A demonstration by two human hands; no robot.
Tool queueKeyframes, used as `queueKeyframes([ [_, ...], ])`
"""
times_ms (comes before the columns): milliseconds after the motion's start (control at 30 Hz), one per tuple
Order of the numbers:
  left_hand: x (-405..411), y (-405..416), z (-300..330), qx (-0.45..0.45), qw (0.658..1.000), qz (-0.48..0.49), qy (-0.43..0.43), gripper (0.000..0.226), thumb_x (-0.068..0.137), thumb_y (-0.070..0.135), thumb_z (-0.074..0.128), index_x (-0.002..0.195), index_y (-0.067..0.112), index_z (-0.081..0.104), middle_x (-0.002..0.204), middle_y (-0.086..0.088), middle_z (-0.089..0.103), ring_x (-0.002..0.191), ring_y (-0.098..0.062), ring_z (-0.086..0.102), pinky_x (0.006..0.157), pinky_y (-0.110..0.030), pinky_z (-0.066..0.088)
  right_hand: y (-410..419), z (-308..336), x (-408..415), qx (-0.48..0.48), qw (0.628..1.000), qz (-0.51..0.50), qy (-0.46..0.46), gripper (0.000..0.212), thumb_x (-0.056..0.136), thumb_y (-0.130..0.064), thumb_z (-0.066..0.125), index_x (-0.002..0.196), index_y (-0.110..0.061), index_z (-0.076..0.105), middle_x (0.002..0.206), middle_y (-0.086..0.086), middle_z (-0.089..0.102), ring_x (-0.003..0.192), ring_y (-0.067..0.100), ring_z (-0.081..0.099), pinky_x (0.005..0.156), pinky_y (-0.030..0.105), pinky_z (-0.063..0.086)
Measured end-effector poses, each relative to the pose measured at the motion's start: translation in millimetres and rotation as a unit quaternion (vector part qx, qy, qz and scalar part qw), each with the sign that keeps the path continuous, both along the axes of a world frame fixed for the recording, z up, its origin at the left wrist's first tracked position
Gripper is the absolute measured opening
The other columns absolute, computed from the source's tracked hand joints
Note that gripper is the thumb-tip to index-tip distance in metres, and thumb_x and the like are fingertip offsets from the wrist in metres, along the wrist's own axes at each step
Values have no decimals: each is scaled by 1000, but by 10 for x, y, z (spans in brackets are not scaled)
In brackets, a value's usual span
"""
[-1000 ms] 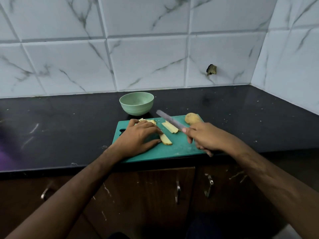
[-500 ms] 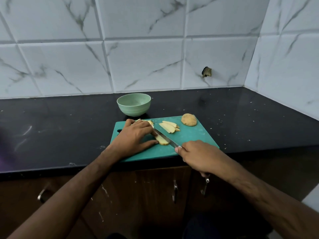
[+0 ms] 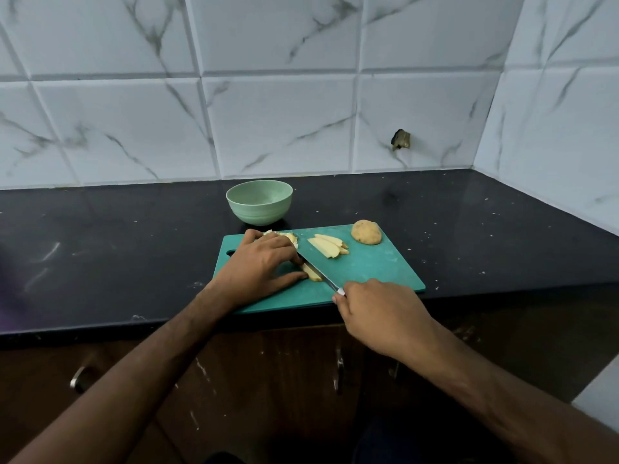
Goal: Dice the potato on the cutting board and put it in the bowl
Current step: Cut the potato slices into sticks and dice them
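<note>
Black counter: left hand [image 3: 259, 262] pins potato slice [image 3: 311, 272]; right hand [image 3: 378, 313] grips knife [image 3: 316, 269].

We see teal cutting board [image 3: 368, 272] at counter's front edge; unpeeled potato half [image 3: 366, 232] at its far right corner; pale potato strips [image 3: 328, 246] mid-board; empty green bowl [image 3: 259, 202] behind far left corner.
</note>
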State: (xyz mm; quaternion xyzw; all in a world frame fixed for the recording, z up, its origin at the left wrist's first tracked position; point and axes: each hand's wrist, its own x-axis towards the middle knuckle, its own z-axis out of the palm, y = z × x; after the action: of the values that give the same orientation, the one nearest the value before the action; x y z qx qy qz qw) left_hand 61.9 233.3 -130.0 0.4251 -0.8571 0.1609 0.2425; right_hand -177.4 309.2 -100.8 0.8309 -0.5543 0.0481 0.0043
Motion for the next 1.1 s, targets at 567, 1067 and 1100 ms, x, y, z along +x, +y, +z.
queueKeyframes([
  [567, 5, 68, 45, -52, 997, -46, 39, 29, 94, 46, 60, 106, 22, 70, 111, 6, 67, 107, -15, 61, 88, -33, 43, -27, -79, -27, 3, 1000, 4, -6, 36, 109, -47, 28, 108, -22, 55, 78, -7, 50, 68, 7, 51, 63, 30, 43],
  [1067, -12, 4, 39, 27, 996, -53, 73, 18, 87, 30, 76, 103, 21, 73, 102, 9, 72, 97, -8, 64, 86, -30, 48, -104, -19, -19, 45, 999, 3, -9, 33, 109, -46, 31, 95, -24, 52, 79, -6, 53, 68, 8, 52, 57, 29, 35],
  [1100, -14, 5, 38, 31, 996, -55, 69, 19, 87, 31, 76, 103, 21, 73, 102, 9, 72, 97, -8, 64, 86, -29, 48, -111, -15, -21, 52, 999, 1, -11, 35, 109, -46, 31, 94, -24, 52, 79, -5, 55, 68, 9, 53, 57, 29, 36],
])
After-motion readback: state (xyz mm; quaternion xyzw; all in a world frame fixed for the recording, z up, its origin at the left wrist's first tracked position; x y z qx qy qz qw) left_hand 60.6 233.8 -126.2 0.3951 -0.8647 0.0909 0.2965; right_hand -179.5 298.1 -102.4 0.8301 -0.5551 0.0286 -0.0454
